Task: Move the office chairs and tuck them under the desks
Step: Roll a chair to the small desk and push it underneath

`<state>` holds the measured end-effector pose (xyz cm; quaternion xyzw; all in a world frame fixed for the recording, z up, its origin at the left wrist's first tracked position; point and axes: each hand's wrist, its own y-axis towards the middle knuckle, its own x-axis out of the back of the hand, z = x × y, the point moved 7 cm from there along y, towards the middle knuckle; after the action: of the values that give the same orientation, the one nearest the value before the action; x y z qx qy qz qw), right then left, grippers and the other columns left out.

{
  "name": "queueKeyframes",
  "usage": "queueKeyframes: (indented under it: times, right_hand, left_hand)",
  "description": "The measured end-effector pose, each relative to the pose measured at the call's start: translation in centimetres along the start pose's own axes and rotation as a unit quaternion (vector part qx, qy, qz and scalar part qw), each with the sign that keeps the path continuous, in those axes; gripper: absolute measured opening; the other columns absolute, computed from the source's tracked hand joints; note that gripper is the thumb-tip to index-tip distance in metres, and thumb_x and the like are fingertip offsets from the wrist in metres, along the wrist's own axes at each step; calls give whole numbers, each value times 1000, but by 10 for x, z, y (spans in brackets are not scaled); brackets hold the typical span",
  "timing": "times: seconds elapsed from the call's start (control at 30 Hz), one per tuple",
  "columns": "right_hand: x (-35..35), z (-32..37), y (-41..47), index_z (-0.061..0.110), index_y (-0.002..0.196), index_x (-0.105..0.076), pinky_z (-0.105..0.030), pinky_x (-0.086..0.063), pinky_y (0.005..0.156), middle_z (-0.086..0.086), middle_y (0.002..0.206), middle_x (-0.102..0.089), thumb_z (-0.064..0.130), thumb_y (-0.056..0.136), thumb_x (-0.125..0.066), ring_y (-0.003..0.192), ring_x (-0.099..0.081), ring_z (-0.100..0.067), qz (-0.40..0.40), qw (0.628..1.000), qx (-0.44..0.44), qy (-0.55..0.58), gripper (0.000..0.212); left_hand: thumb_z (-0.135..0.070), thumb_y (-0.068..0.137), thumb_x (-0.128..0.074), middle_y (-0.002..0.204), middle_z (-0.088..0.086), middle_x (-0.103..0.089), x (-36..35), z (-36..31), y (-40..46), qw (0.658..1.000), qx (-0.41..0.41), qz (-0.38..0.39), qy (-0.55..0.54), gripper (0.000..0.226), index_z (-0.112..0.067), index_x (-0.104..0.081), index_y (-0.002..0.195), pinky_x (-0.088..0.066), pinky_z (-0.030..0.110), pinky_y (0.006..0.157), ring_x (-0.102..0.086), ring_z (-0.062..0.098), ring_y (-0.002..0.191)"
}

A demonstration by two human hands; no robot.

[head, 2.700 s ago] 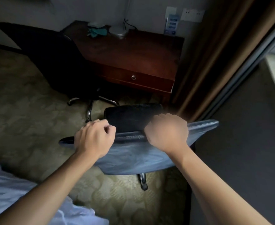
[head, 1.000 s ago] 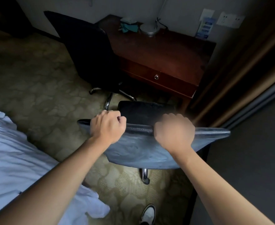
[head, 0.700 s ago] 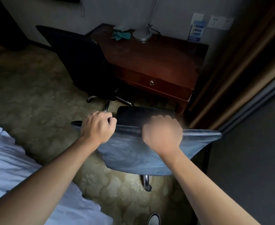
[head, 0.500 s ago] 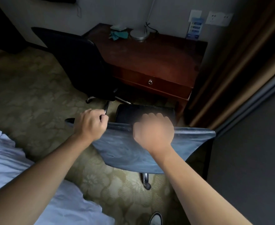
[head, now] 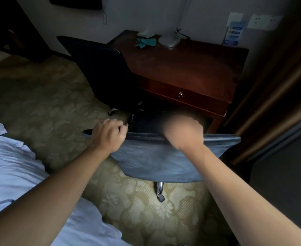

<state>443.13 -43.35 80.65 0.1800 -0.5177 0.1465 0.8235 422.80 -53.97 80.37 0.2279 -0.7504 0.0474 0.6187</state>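
Gripping the near chair backrest's top edge, both hands' fingers curl out of sight; right hand blurred.

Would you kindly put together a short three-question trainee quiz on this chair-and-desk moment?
1. True or false: both hands grip the top edge of the near chair's backrest.
2. Which object sits nearest the desk's back left corner? A) teal cloth B) lamp base C) blue card stand
3. Fill in: the second chair stands at the desk's ____ side.

Key
1. True: left hand and right hand curl over the edge.
2. A
3. left
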Motion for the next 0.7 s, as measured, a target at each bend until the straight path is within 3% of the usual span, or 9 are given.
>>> queueKeyframes:
  times: [0.07, 0.13, 0.37, 0.7]
  right_hand:
    - [0, -19, 11, 15, 96, -68, -37, -43, 72, -11, 99, -63, 43, 86, -43, 99, -59, -37, 32, 999, -26, -34, 39]
    - [-3, -35, 11, 11, 108, -68, -40, -45, 84, -16, 114, -61, 46, 88, -42, 110, -54, -38, 65, 994, -73, -51, 48]
    - [-9, -34, -21, 7, 121, -61, -45, -38, 95, -21, 128, -49, 45, 84, -33, 121, -39, -39, 163, 972, -127, -112, 60]
    - [-18, 7, -57, 10, 126, -52, -45, -38, 93, -24, 128, -49, 41, 90, -29, 120, -40, -39, 115, 959, -190, -175, 53]
  left_hand:
    - [-37, 76, -24, 76, 16, -65, -2, 1, -3, 1000, -6, -6, 5, 47, -7, -58, 63, -39, 39, 61, -57, 36, 76]
    - [-32, 78, -31, 76, 15, -67, -3, 5, -5, 1000, 0, -11, 15, 39, -8, -57, 62, -38, 39, 60, -58, 38, 77]
    - [-26, 78, -42, 75, 13, -67, -3, 14, -18, 999, -21, -28, 13, 29, -9, -60, 62, -39, 38, 62, -59, 39, 79]
    - [-31, 80, -37, 78, 9, -66, -4, 43, -14, 996, -83, 1, -9, 32, -14, -58, 63, -31, 36, 66, -57, 35, 79]
